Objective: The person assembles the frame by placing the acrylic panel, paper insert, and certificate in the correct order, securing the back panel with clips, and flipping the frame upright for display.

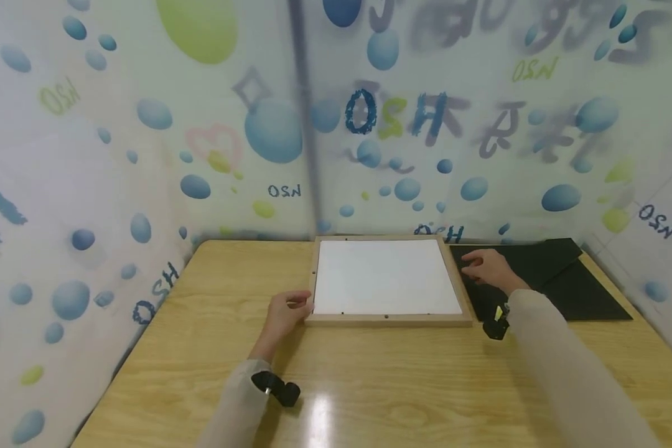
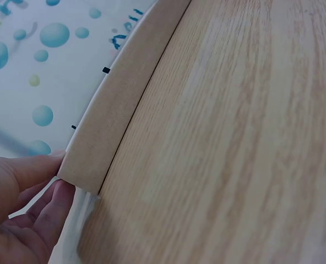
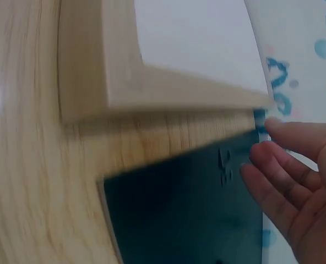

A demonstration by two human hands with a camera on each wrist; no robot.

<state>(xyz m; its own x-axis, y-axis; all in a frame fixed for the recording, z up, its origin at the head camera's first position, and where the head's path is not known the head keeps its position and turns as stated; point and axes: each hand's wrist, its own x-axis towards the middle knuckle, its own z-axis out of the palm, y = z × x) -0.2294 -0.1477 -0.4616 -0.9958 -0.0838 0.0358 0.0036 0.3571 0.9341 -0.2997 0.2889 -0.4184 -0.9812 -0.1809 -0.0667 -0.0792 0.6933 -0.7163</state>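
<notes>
A shallow wooden frame [image 1: 389, 320] with a white panel [image 1: 386, 277] inside it lies at the back of the table. At its front left corner is my left hand [image 1: 284, 311], whose thumb and fingertips touch the left side. The left wrist view shows those fingertips [image 2: 64, 190] right at the end of the pale wooden edge [image 2: 119, 93]. My right hand [image 1: 490, 269], fingers loosely bent and holding nothing, hovers to the right of the frame over a flat black folder-like piece [image 1: 588, 295]. In the right wrist view its dark surface [image 3: 174, 203] lies beside the frame.
The wood-grain table [image 1: 369, 386] runs under everything. Behind it stands a curtain [image 1: 470, 143] with a print of blue and green drops. Small dark pegs or screws [image 1: 386, 317] dot the frame. Each wrist wears a black camera mount [image 1: 282, 391].
</notes>
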